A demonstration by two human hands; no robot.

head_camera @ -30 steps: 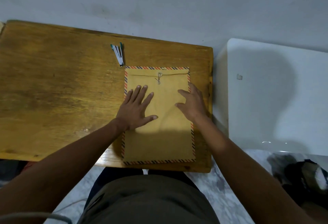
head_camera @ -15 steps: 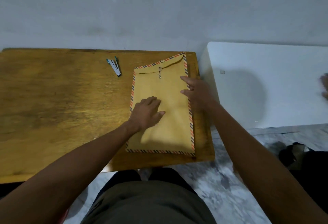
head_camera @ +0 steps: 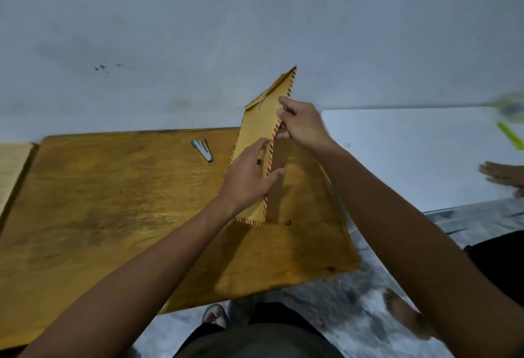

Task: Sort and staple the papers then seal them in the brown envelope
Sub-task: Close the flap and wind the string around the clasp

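Observation:
The brown envelope (head_camera: 256, 128), edged with red and black stripes, is raised steeply on its long edge over the wooden table (head_camera: 113, 202), its flap end highest with a string clasp showing. My left hand (head_camera: 249, 176) grips its lower half, thumb on the striped right edge. My right hand (head_camera: 302, 124) pinches that same edge higher up. A small silver stapler with a green end (head_camera: 202, 150) lies flat on the table left of the envelope. No loose papers are visible.
A white table (head_camera: 411, 153) adjoins on the right, where another person's hand (head_camera: 504, 176) rests near a green strip (head_camera: 510, 136). A grey wall stands behind. A bare foot (head_camera: 405, 312) and a sandal (head_camera: 215, 315) show on the marbled floor.
The envelope lay flat under both palms, then its right edge was lifted; now both hands hold it tilted up off the table. My view has swung upward and right.

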